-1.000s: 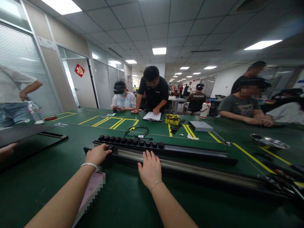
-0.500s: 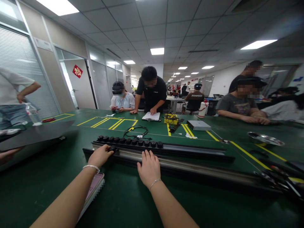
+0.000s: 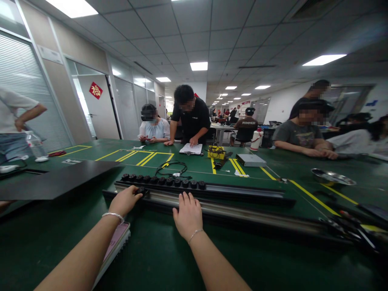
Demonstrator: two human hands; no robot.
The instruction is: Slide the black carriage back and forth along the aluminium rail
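Note:
My left hand has its fingers closed round a small black socket module at the left part of the near black rail. My fingers partly cover that module. My right hand lies flat across the same rail, fingers stretched out and holding nothing. Just behind, a second black rail runs alongside, with a row of several round black socket modules along its left half. Both rails lie lengthwise on the green table.
A pink-covered book lies under my left forearm. Another person's hand supports a dark flat panel at left. Behind the rails are a looped black cable, yellow box and silver box. A metal bowl stands right.
The dark panel at the left has moved right and lies flatter over the table. My hands keep their places on the near rail; the whole view has shifted slightly.

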